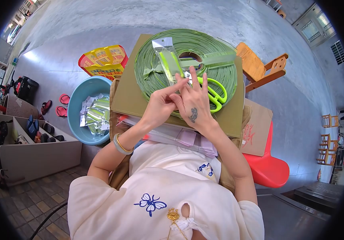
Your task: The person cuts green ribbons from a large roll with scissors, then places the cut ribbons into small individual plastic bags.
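Observation:
My left hand (159, 107), with a bangle at the wrist, has its index finger stretched across to the fingers of my right hand (196, 103); its other fingers are partly hidden. My right hand has fingers spread and a dark tattoo on its back. I see nothing held in either. Both are over a large roll of green ribbon (148, 60) on an olive board (128, 96). On the roll, just beyond my hands, lies a clear packet (165, 54) with green contents. Green-handled scissors (219, 93) lie beside my right hand, their blades partly hidden.
A blue basin (75, 116) of similar packets stands left, near a yellow-red bag (107, 60). Clear plastic sleeves (168, 134) lie by my lap. To the right are a wooden chair (256, 64), cardboard (257, 124) and a red seat (270, 170). A shoe rack (36, 158) is far left.

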Motion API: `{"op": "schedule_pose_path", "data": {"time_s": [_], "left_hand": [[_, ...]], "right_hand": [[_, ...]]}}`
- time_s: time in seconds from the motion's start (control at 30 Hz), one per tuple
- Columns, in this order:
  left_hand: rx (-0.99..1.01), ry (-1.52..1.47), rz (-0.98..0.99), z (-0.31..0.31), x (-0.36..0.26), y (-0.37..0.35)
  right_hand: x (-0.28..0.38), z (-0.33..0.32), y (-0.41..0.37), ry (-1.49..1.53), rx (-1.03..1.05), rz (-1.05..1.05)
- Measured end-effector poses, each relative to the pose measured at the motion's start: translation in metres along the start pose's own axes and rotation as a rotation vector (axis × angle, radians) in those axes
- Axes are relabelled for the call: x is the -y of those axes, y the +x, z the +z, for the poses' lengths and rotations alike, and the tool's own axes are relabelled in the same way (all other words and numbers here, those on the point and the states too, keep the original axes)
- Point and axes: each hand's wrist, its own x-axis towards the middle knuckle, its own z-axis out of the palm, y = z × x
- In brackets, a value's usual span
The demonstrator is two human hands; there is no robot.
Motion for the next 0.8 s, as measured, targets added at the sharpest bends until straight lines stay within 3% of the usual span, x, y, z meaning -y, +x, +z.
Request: {"op": "schedule_pose_path", "data": {"time_s": [0.17, 0.23, 0.3, 0.53, 0.8], "left_hand": [[-0.01, -0.258, -0.128, 0.002, -0.015, -0.002], [-0.003, -0.393, -0.238, 0.003, -0.021, -0.004], [0.008, -0.383, -0.256, 0.003, -0.021, -0.007], [0.009, -0.324, -0.3, 0.003, -0.019, -0.011], [-0.079, -0.307, -0.313, 0.005, -0.019, -0.009]], "right_hand": [[0.009, -0.026, -0.008, 0.025, 0.027, -0.066], [0.005, -0.038, -0.013, 0.074, -0.077, -0.029], [0.001, -0.046, -0.017, 0.183, -0.083, 0.105], [0.0, -0.044, -0.012, 0.13, 0.088, 0.018], [-0.003, -0.027, -0.014, -0.081, 0.046, -0.085]]}}
